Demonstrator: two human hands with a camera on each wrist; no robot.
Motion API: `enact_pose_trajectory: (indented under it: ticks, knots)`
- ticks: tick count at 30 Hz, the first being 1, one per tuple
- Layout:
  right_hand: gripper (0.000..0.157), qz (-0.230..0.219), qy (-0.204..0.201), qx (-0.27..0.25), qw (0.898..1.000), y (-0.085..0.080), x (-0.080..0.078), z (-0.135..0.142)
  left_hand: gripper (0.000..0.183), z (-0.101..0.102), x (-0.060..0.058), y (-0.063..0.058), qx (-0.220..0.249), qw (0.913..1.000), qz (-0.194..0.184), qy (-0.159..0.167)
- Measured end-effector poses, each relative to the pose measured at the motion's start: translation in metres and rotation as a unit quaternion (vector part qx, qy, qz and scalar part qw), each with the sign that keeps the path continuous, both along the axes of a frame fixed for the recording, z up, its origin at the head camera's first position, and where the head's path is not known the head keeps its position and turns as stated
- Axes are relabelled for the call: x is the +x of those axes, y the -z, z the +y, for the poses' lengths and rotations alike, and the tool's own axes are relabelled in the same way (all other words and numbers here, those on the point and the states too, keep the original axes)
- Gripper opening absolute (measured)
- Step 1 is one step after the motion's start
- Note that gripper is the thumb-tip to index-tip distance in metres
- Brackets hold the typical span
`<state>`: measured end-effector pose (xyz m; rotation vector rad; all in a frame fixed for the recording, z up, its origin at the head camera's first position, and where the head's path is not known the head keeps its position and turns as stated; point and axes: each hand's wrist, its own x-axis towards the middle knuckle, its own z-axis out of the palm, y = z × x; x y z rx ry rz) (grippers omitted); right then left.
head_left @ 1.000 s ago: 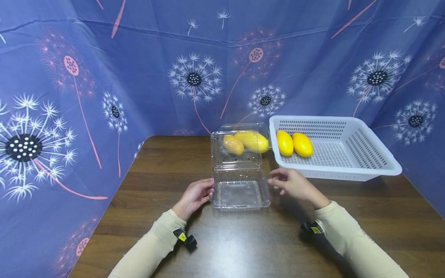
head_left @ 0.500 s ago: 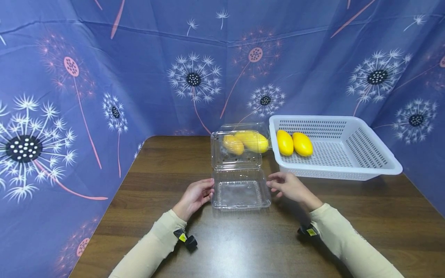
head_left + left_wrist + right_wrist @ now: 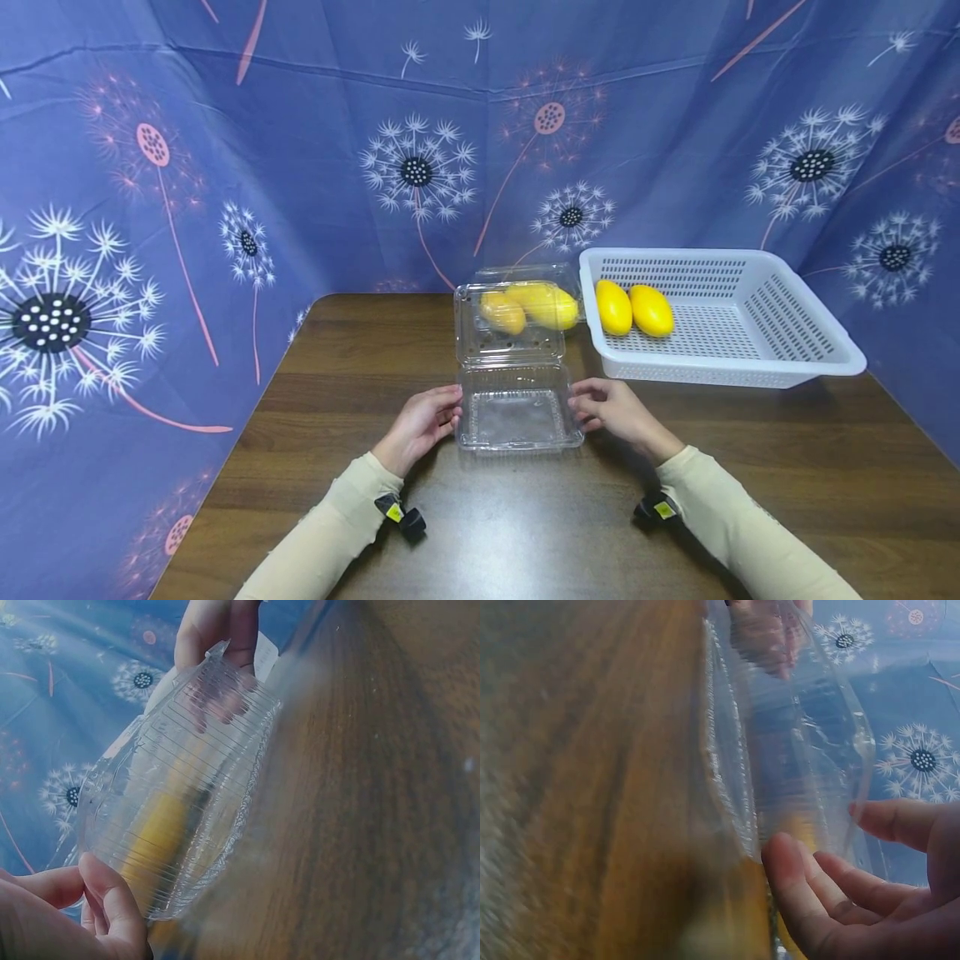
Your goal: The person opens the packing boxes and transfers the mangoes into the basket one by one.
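Observation:
In the head view, a clear plastic clamshell container (image 3: pixel 517 421) sits with its lid (image 3: pixel 510 346) raised and tipped back, its base bare. My left hand (image 3: pixel 422 423) pinches the left rim of the base; in the left wrist view, thumb and finger (image 3: pixel 111 889) meet at that edge. My right hand (image 3: pixel 617 414) is at the opposite side, its fingertips right at the container's wall. In the right wrist view, the right hand's fingers (image 3: pixel 840 889) are spread, with one tip at the rim and another low by the base edge.
Behind the lid, a second clear container (image 3: pixel 568 275) stands with yellow mangoes (image 3: pixel 543 304) showing through. To the right is a white perforated basket (image 3: pixel 757 367) holding two mangoes (image 3: pixel 651 311). A blue dandelion-print cloth (image 3: pixel 322 167) hangs at the back edge of the wooden table (image 3: pixel 337 358).
My right hand has moved left and slightly down, from beside the basket's front to the container's right side. The left hand and the container have stayed put.

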<state>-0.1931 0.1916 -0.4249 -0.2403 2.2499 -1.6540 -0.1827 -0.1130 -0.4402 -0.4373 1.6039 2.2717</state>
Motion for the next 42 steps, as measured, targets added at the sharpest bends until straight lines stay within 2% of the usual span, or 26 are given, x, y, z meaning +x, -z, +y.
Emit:
enact_pose_trajectory:
  ticks: [5,15,28,34,42]
  knots:
    - [0.040,-0.008,0.010,-0.013,1.000,0.004,0.002,-0.002,0.035,0.000,-0.001,0.000,-0.003,1.0000,-0.002,0.000]
    - [0.041,-0.031,0.032,-0.087,0.995,0.006,0.007,-0.005,0.036,0.002,-0.002,-0.002,-0.011,0.9999,0.000,-0.001]
    - [0.044,-0.033,0.044,-0.091,0.994,0.008,0.012,-0.013,0.040,-0.005,-0.006,-0.003,-0.019,0.9998,0.005,0.008]
    - [0.044,-0.032,0.053,-0.091,0.994,0.004,0.011,-0.026,0.036,-0.018,-0.010,-0.004,-0.006,0.9999,0.008,0.013]
    - [0.041,-0.029,0.073,-0.104,0.991,0.002,0.000,-0.055,0.015,-0.045,-0.015,-0.006,0.005,0.9998,0.010,0.015]
